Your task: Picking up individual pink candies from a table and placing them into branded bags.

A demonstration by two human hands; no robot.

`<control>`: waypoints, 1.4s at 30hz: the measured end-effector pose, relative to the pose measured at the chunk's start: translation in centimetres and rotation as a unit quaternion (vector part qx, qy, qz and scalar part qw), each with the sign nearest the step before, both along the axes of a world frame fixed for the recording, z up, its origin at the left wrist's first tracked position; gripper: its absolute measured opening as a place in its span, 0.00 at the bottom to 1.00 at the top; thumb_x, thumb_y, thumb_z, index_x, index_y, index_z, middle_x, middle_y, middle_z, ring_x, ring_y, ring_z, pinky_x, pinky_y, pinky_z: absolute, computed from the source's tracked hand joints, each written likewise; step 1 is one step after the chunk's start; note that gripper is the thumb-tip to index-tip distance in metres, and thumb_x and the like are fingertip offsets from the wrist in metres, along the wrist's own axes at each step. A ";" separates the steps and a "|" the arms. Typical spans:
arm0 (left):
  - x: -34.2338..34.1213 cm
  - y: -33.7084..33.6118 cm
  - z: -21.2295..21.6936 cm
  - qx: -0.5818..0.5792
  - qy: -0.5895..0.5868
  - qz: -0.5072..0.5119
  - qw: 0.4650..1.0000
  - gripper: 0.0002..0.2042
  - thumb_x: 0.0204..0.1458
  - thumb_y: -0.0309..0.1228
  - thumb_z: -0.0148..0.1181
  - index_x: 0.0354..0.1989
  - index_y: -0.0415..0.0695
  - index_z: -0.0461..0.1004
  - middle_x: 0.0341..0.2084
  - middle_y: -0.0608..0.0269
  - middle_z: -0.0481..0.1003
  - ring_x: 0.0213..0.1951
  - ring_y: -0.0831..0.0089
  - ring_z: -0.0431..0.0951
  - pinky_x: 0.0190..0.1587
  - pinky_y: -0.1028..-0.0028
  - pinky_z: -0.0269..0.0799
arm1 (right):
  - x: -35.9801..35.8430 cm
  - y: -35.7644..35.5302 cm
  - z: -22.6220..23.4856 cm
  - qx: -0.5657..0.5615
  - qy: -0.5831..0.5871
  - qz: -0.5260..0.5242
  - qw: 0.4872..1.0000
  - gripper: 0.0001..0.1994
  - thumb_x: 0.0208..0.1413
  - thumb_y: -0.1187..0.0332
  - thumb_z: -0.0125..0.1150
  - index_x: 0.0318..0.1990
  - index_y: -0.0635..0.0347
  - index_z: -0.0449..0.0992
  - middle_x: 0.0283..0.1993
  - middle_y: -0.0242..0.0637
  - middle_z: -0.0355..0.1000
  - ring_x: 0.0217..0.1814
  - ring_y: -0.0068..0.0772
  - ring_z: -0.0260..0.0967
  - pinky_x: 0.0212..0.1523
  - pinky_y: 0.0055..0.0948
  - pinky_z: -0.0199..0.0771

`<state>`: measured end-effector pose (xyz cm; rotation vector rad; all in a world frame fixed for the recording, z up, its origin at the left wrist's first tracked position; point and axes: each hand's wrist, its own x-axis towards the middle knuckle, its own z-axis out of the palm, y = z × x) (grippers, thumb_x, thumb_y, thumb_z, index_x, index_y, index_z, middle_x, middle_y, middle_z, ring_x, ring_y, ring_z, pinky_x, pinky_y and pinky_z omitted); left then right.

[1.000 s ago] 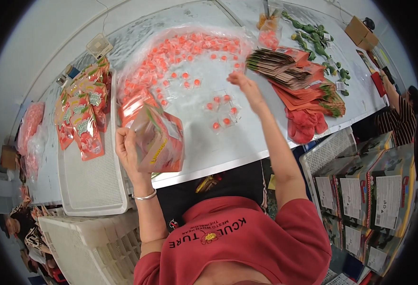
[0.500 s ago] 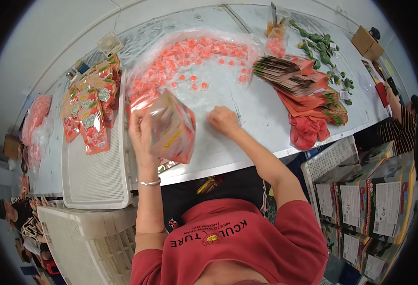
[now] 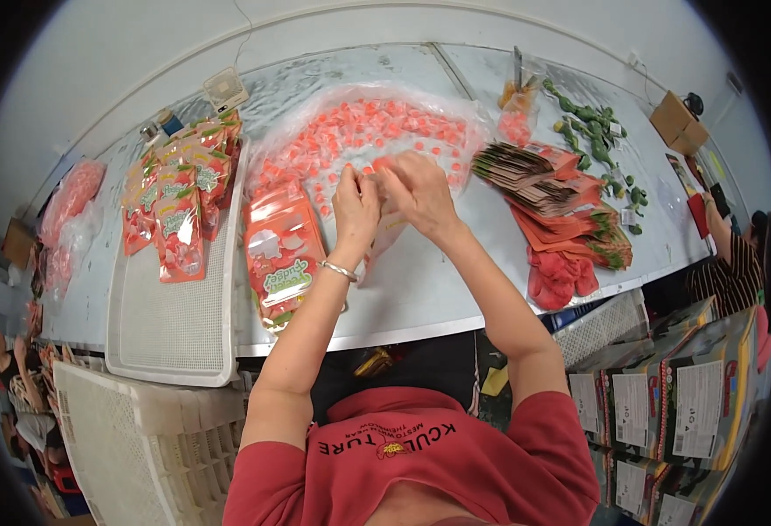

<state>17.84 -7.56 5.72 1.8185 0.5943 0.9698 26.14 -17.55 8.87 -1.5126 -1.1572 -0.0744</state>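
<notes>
Both my hands meet over the middle of the table. My left hand (image 3: 355, 210) is closed on the upper edge of a pouch (image 3: 383, 238), a clear and pink bag mostly hidden behind the hands. Right beside it, my right hand (image 3: 425, 197) has its fingers curled at the pouch's top, close to a blurred red spot; what they grip is hidden. Just beyond the hands lie many small clear packets with orange-red pieces (image 3: 376, 123), on and around a clear plastic sheet. Left of my left forearm rests a stack of red printed pouches (image 3: 282, 254).
A white perforated tray (image 3: 170, 329) at left carries filled red pouches (image 3: 179, 228). Flat pouches (image 3: 561, 188) and a red cloth bundle (image 3: 561, 279) lie at right, with green plush strands (image 3: 591, 118) behind. Crates (image 3: 140, 438) and boxes (image 3: 666, 394) flank me. Other people are at both sides.
My left hand has carried the pouch rightward and up the table, uncovering the stack of red pouches. My right hand has come up beside it from a loose fist over the table.
</notes>
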 end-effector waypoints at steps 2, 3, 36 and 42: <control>0.2 0.9 -1.0 0.010 -0.028 0.022 0.999 0.07 0.53 0.27 0.45 0.27 0.36 0.61 0.19 0.46 0.68 0.23 0.57 0.72 0.27 0.61 0.65 | 0.7 -0.3 -1.3 -0.060 -0.103 0.003 0.993 0.10 0.52 0.67 0.58 0.38 0.63 0.75 0.31 0.37 0.73 0.30 0.35 0.68 0.34 0.28 0.68; 0.2 0.4 -0.7 0.048 -0.023 0.024 0.998 0.06 0.53 0.27 0.46 0.28 0.36 0.61 0.19 0.46 0.69 0.23 0.56 0.72 0.27 0.61 0.65 | 1.3 -0.3 -2.1 -0.039 -0.183 0.018 0.982 0.11 0.49 0.69 0.59 0.39 0.63 0.75 0.31 0.38 0.72 0.31 0.38 0.68 0.35 0.31 0.69; -19.6 4.8 5.0 -0.140 -0.250 0.125 0.950 0.07 0.56 0.29 0.50 0.27 0.44 0.62 0.24 0.73 0.61 0.29 0.84 0.60 0.36 0.80 0.61 | 6.4 14.2 -15.4 -0.416 -0.056 -0.166 0.892 0.36 0.49 0.33 0.45 0.63 0.39 0.60 0.70 0.40 0.45 0.71 0.51 0.37 0.64 0.62 0.37; -19.6 3.7 5.1 -0.177 -0.233 0.084 0.953 0.07 0.54 0.29 0.50 0.26 0.45 0.61 0.24 0.73 0.59 0.28 0.84 0.59 0.35 0.82 0.59 | 2.1 18.6 -16.1 -0.406 -0.199 -0.152 0.879 0.26 0.52 0.41 0.46 0.58 0.35 0.66 0.62 0.35 0.57 0.69 0.50 0.39 0.58 0.68 0.42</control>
